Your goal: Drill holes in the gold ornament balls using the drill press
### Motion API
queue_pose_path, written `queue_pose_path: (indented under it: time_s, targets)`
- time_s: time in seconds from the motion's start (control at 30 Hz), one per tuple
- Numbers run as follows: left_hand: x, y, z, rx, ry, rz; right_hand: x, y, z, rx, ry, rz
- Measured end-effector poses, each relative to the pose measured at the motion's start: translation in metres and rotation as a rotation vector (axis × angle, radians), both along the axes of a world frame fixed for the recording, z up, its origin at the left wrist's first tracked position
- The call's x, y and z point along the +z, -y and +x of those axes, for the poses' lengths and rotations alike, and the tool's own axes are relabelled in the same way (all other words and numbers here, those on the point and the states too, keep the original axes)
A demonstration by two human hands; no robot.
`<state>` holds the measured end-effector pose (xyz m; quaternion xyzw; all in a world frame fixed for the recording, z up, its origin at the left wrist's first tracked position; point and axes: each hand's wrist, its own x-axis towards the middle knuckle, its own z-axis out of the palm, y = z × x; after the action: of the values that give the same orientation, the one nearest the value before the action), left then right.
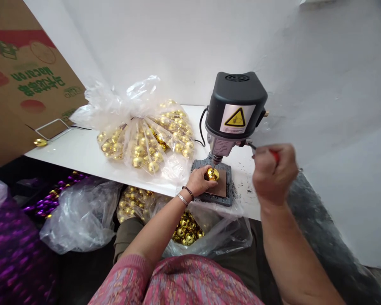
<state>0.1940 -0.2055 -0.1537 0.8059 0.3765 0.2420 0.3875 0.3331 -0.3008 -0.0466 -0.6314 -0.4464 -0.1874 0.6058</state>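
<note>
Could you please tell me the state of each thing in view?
Left hand: closed on gold ball
Right hand: closed on red handle
Gold ball: pinched, under the drill bit
Drill: upright
Drill base: strewn with dark specks
Table bag: neck gathered, filled
Lap bag: open, gold balls inside
Carton: print upside down

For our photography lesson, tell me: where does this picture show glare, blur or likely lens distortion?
In the head view, bright glints on the gold ball and tied plastic bag; in the head view, the purple bundle at lower left looks blurred; in the head view, the carton leans at the edge, perhaps from wide-angle stretch.
</note>
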Motion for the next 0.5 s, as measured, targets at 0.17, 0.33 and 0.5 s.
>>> queue_pose_path:
  time_s: [0.17, 0.33, 0.5]
  targets:
    - [0.013, 0.022, -0.039, 0.006, 0.019, -0.109, 0.048, -0.008, 0.008, 0.067, -0.277, -0.191]
    - [0.006, 0.038, -0.117, -0.391, -0.157, -0.247, 0.044, -0.01, 0.006, 0.061, -0.316, -0.164]
    - [0.004, 0.018, -0.145, -0.27, -0.35, -0.085, 0.041, -0.008, 0.002, 0.045, -0.346, -0.157]
